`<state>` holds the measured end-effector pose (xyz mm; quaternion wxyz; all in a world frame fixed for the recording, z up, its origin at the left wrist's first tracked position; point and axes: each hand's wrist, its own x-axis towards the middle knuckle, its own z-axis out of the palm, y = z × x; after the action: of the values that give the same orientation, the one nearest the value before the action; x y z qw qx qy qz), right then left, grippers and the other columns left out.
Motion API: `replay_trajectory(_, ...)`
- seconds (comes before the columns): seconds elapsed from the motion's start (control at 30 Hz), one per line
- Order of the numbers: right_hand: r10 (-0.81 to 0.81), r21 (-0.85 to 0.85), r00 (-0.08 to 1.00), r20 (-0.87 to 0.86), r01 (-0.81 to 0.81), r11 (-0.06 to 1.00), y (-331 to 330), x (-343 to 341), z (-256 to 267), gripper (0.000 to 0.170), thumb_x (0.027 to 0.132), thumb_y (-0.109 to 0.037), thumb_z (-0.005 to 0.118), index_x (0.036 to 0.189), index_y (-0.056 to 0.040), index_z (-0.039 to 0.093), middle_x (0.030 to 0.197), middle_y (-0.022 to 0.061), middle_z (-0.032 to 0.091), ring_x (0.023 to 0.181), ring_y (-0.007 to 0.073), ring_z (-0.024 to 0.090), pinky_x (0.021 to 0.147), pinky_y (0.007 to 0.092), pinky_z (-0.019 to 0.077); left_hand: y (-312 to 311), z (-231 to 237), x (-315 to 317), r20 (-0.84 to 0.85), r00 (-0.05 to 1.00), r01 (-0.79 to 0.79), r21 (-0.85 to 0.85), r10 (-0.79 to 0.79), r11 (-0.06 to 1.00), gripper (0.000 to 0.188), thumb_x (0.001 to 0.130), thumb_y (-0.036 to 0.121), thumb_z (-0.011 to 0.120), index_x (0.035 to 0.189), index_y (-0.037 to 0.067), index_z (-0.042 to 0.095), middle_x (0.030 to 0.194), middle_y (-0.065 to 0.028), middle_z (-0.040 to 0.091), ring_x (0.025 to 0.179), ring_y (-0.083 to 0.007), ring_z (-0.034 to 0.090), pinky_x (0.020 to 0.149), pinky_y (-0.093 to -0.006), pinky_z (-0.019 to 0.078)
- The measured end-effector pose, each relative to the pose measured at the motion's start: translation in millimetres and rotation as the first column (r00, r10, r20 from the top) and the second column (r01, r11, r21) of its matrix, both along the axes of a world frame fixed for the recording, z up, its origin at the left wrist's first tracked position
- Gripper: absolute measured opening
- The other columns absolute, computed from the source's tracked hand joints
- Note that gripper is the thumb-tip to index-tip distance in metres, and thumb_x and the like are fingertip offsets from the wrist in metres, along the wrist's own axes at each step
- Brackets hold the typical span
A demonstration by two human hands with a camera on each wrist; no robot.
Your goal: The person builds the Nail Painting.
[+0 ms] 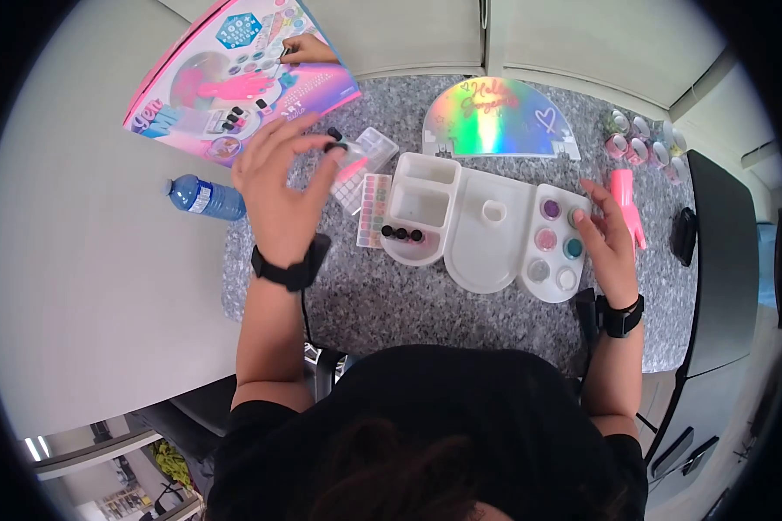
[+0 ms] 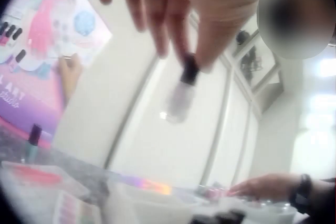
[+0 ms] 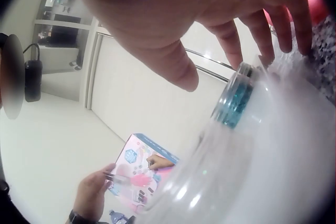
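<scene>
Bottle (pale, see-through, black-capped) hangs pinched in left fingers; right fingers spread beside glitter pots.

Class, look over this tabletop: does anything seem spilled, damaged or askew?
Nothing visible looks spilled or damaged. Only the white gridded piece looks askew: left of the white tray, it lies slanted, while the colorful sticker sheet beside it sits straighter.

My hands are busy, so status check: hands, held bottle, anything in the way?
Left hand pinching black-capped bottle, raised. Right hand by pots, contact unclear. Possible obstruction: three more bottles in tray.
</scene>
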<state>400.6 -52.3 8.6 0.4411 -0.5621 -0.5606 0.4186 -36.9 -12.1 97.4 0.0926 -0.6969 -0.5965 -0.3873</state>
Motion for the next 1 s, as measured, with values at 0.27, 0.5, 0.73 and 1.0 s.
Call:
replay_trajectory(0.27, -0.046, 0.039, 0.999, 0.018, 0.045, 0.998, 3, 6, -7, 0.053, 0.109, -0.018, 0.075, 0.158, -0.0051, 0.059, 0.14, 0.0077, 0.062, 0.115, 0.015, 0.064, 0.099, 0.0313, 0.055, -49, -1, 46, -0.098, 0.851, 0.489, -0.214, -0.516, 0.846, 0.02, 0.078, 0.032, 0.096, 0.093, 0.027, 0.084, 0.139, 0.0139, 0.078, 0.148, -0.0243, 0.057, 0.127, -0.0586, 0.0221)
replay_trajectory(0.5, -0.052, 0.009, 0.999, 0.008, 0.052, 0.999, 2, 4, -2, 0.054, 0.109, -0.018, 0.076, 0.158, -0.0051, 0.059, 0.139, 0.0076, 0.06, 0.115, 0.0153, 0.065, 0.099, 0.0311, 0.055, -39, -19, 55, -0.195, 0.817, 0.486, -0.276, -0.543, 0.83, 0.02, 0.077, 0.03, 0.096, 0.093, 0.028, 0.084, 0.131, 0.0157, 0.08, 0.147, -0.0225, 0.06, 0.13, -0.0618, 0.0167)
replay_trajectory(0.73, -0.014, 0.006, 1.0, -0.017, 0.015, 1.0, 0, 2, 1, 0.054, 0.11, -0.021, 0.076, 0.158, -0.0055, 0.058, 0.145, 0.0096, 0.062, 0.122, 0.0181, 0.065, 0.104, 0.0337, 0.0544, -41, -27, 60, -0.274, 0.806, 0.449, -0.295, -0.525, 0.843, 0.017, 0.08, 0.028, 0.093, 0.094, 0.028, 0.083, 0.129, 0.0165, 0.078, 0.145, -0.0188, 0.061, 0.131, -0.0669, 0.0157)
replay_trajectory(1.0, -0.013, 0.002, 1.0, 0.023, 0.013, 1.0, -1, 0, 4, 0.053, 0.11, -0.024, 0.075, 0.157, -0.0047, 0.059, 0.144, 0.009, 0.064, 0.124, 0.0189, 0.064, 0.105, 0.0346, 0.0539, 5, -19, 16, -0.356, 0.927, 0.097, -0.088, -0.122, 0.991, 0.028, 0.096, 0.034, 0.085, 0.122, 0.025, 0.085, 0.141, 0.0036, 0.078, 0.143, -0.0242, 0.063, 0.127, -0.0628, 0.0256)
